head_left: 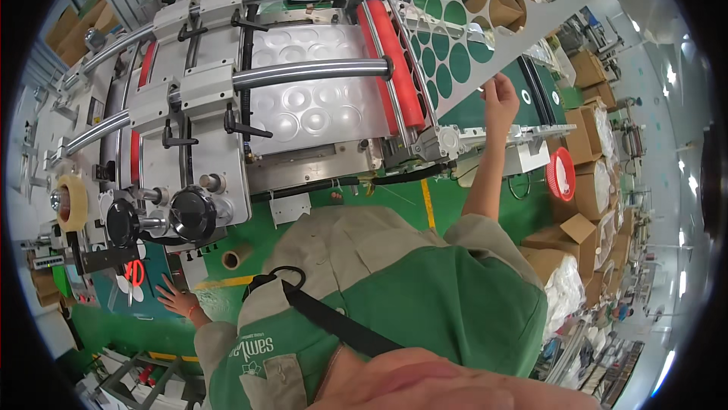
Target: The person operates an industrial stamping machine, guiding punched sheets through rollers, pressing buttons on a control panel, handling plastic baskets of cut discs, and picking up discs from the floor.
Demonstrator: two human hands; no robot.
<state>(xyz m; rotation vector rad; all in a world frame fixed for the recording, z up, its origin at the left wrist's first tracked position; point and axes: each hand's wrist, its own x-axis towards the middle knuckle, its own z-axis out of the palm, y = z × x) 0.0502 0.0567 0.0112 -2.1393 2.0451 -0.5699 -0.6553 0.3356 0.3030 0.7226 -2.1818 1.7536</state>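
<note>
I note a roll of tape (73,202) at far left, red-handled scissors (134,273) below it, two black knobs (193,213), a red basket (561,174), cardboard boxes (588,134) stacked at right, a small cardboard tube (232,259) on green floor (114,330).

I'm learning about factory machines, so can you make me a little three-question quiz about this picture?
1. True or false: the right hand touches the punched sheet with round holes.
2. What colour is the long roller beside the embossed plastic sheet? A) red B) blue C) yellow
3. Which hand rests flat near the red-handled scissors?

Key
1. True: its fingers pinch the sheet's edge.
2. A, red.
3. The left hand, fingers spread on the green surface beside the scissors.
</note>
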